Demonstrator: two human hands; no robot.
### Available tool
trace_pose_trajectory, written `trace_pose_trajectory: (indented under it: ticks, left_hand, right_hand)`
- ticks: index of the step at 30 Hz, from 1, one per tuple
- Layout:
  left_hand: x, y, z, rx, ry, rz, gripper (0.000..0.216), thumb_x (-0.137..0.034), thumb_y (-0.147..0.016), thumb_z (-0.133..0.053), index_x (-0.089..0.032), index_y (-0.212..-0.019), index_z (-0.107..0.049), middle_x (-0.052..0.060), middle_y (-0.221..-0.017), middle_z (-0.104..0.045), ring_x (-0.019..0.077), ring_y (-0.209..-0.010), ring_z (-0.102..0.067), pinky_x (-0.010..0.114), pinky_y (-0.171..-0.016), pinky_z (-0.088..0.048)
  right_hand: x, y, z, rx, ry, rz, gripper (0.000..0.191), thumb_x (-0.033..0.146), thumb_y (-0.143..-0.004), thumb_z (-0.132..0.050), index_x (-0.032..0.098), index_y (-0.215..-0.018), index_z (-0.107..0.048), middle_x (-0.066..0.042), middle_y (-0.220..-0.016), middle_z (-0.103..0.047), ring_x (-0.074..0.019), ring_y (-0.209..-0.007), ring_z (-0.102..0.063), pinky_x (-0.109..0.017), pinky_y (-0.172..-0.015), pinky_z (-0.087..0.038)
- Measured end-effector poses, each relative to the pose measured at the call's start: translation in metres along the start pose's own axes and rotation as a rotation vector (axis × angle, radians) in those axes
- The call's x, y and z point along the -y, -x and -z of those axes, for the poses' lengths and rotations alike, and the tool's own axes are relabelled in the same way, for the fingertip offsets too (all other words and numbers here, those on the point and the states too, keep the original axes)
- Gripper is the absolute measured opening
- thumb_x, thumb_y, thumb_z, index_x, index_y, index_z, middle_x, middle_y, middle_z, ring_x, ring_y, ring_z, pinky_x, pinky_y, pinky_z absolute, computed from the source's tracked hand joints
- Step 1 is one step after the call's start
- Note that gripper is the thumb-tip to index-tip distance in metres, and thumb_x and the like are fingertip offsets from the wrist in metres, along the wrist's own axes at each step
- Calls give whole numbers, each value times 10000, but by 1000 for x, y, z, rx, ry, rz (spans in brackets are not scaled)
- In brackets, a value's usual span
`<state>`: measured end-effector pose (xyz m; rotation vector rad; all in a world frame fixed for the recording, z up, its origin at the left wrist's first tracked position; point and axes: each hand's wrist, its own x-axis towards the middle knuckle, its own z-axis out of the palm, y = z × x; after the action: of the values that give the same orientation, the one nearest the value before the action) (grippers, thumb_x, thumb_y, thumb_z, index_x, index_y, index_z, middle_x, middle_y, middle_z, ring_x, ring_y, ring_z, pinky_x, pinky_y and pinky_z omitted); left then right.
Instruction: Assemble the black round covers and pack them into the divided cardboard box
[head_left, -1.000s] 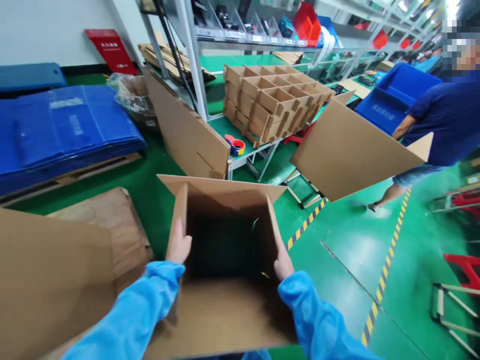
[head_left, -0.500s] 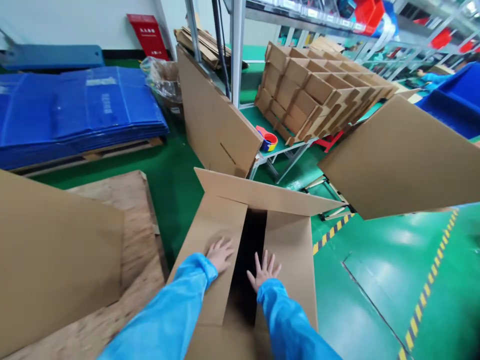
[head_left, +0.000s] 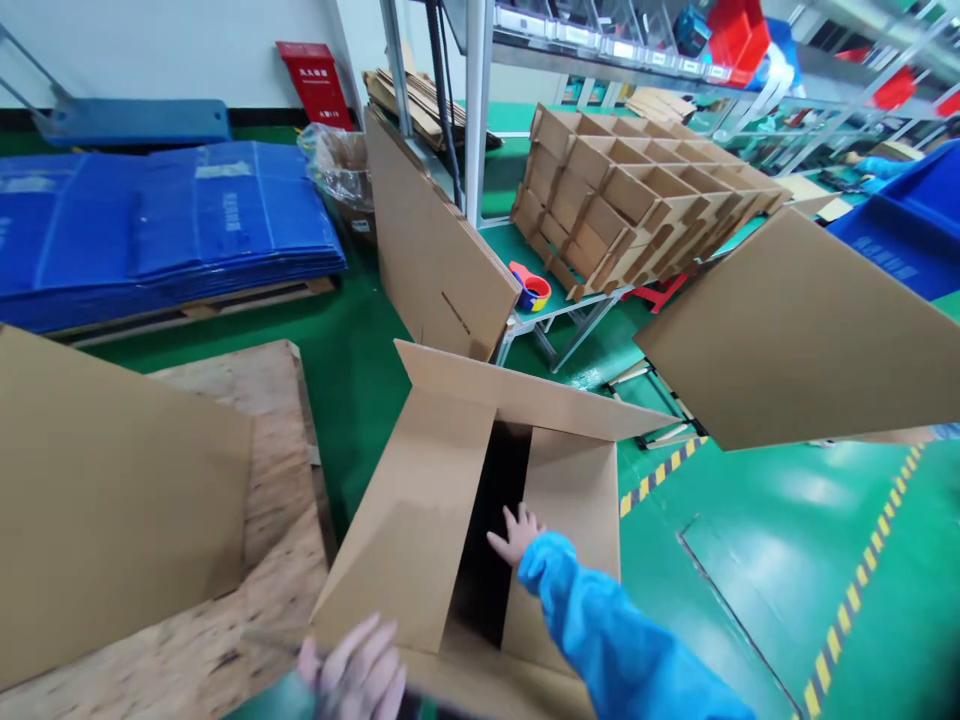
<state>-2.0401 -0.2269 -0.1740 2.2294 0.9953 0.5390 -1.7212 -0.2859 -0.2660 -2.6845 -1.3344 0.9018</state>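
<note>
You can reach through the dark gap (head_left: 486, 530) between the side flaps (head_left: 424, 510) of the box (head_left: 577, 490); a raised flap (head_left: 517, 393) blocks its far edge.

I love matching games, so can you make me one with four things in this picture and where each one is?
Things
1. Right hand
2. Left hand
3. Tape dispenser
4. Stack of blue sheets

Places
A. On a wooden pallet
B. Over the dark gap of the cardboard box
C. On the corner of a green table
D. By the box's near left corner

Pairs: 1-B, 2-D, 3-C, 4-A
</note>
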Motion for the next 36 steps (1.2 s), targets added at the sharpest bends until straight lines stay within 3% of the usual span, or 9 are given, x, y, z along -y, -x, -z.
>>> trace_pose_trajectory:
  ticks: [5,8,11,17,21,25,28,32,36]
  left_hand:
    - [14,-131,-97,-113,-382,-80,379,-383,-958,-462,-241,-1250,-657,157,-1394,-567,364,-1338,-456,680,-1132,-238]
    - [35,-164,-137,-117,-480,21,363,-374,-955,-489,-152,-1155,-694,222,-1265,-610,375,-1277,-499,625,-1088,-347]
    - [51,-152,-152,-41,-462,76,354,-373,-979,-451,-156,-1079,-713,207,-1151,-647,346,-1201,-555,595,-1081,-362]
    - [40,-128,-136,168,-377,13,375,-355,-1011,-371,-254,-1181,-690,131,-1263,-655,288,-1292,-511,532,-1172,-246]
    - [7,-155,-140,266,-411,-96,509,-308,-1013,-283,-170,-1485,-415,120,-1546,-399,277,-1462,-296,540,-1224,-64]
    - [-9,-181,-159,277,-483,-62,616,-347,-972,-367,-106,-1531,-278,126,-1597,-245,277,-1502,-180,537,-1232,14]
    - [3,-184,-177,289,-499,-73,682,-392,-935,-448,-133,-1535,-251,113,-1602,-211,283,-1509,-140,546,-1234,18]
    - [32,-176,-196,253,-465,-86,730,-406,-914,-471,-187,-1541,-169,104,-1592,-241,290,-1499,-169,562,-1239,-46]
    - [44,-168,-206,196,-411,-105,731,-404,-930,-416,-256,-1535,-34,61,-1591,-254,264,-1495,-184,559,-1243,-94]
  right_hand:
    - [-55,-50,194,-885,86,40,548,476,-1012,-321,159,-1404,-537,-165,-1400,-549,-295,-1329,-422,-469,-1096,-307]
    - [-90,-61,236,-910,174,-32,553,443,-1025,-286,126,-1008,-738,-165,-942,-715,-276,-994,-604,-430,-966,-395]
    - [-106,-34,181,-768,196,74,526,435,-1025,-296,150,-980,-736,-142,-893,-720,-246,-882,-622,-378,-899,-426]
    - [-92,50,-6,-326,197,79,582,378,-997,-274,81,-1465,-450,-142,-1530,-423,-277,-1427,-345,-434,-1158,-251]
    - [-91,54,-28,-265,210,49,673,496,-967,-379,51,-1469,-433,-166,-1547,-386,-308,-1441,-315,-454,-1180,-215]
    - [-87,5,52,-319,182,211,464,387,-1021,-310,164,-1058,-715,-119,-1080,-712,-244,-1073,-607,-404,-1073,-358]
    - [-57,-84,150,-493,146,295,454,334,-1013,-322,167,-850,-712,-103,-856,-698,-231,-930,-614,-363,-953,-447]
    - [-3,-225,270,-709,122,206,434,227,-982,-318,63,-1294,-572,-191,-1316,-576,-269,-1258,-477,-425,-1075,-377]
    - [28,-306,331,-759,36,134,525,166,-932,-425,15,-1435,-407,-227,-1489,-413,-296,-1402,-337,-480,-1147,-287]
